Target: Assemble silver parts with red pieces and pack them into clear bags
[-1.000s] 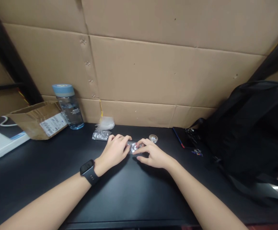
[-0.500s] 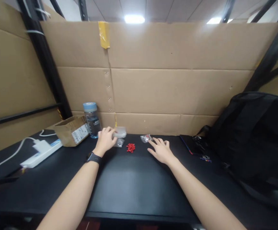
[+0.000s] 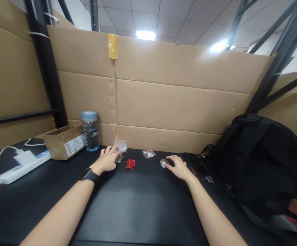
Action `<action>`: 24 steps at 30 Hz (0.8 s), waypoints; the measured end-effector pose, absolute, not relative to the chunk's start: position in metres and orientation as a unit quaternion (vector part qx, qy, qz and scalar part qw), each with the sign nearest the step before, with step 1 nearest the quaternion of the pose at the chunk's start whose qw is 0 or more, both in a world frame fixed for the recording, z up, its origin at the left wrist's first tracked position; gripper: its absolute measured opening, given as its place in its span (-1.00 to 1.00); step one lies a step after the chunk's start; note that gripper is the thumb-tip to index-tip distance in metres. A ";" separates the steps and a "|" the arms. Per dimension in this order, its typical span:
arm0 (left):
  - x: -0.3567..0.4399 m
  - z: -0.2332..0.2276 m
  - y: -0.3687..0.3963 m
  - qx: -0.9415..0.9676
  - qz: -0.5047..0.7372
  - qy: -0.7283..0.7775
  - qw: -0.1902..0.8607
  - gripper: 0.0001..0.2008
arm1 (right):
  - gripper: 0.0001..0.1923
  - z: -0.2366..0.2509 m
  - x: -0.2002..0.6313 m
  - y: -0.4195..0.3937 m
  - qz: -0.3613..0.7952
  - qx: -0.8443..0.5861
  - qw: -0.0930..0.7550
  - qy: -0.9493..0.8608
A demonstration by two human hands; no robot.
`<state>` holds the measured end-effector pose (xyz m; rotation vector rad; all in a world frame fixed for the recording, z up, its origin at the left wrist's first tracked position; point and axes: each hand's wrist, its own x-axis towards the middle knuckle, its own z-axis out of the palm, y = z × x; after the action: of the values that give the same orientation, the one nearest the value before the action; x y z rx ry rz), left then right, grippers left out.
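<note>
Hands rest flat on our black desk (image 3: pixel 138 205): left hand (image 3: pixel 107 160), fingers spread, touches a small clear bag (image 3: pixel 118 158) at 11 o'clock; right hand (image 3: pixel 178 166), open, holds nothing, fingertips just beside a round metal piece (image 3: pixel 163 163) at 1 o'clock.

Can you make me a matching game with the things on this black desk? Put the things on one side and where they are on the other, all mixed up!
Things:
1. water bottle
2. red bits
3. black backpack
4. small round metal piece

Places:
A. at the right hand's fingertips
B. far right of the desk
C. between the two hands
D. beside the cardboard box

Pairs: 1-D, 2-C, 3-B, 4-A
</note>
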<state>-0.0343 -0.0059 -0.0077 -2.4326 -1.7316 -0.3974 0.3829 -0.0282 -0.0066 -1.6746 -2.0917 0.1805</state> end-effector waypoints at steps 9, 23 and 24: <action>-0.037 -0.010 -0.007 -0.815 -0.162 -0.556 0.020 -0.18 | -0.69 -0.005 0.378 -0.029 0.077 -0.593 0.211 -0.773; -0.020 0.030 -0.029 -0.786 -0.274 -0.543 0.109 -0.73 | -0.63 -0.003 0.369 -0.035 0.087 -0.570 0.227 -0.784; -0.013 0.032 -0.033 -0.778 -0.302 -0.537 0.124 -0.77 | -0.62 -0.003 0.368 -0.035 0.088 -0.572 0.229 -0.783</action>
<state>-0.0130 -0.0328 0.0322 -2.2687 -1.5649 -0.8800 0.3683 -0.0349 -0.0029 -1.5745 -2.1550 0.2412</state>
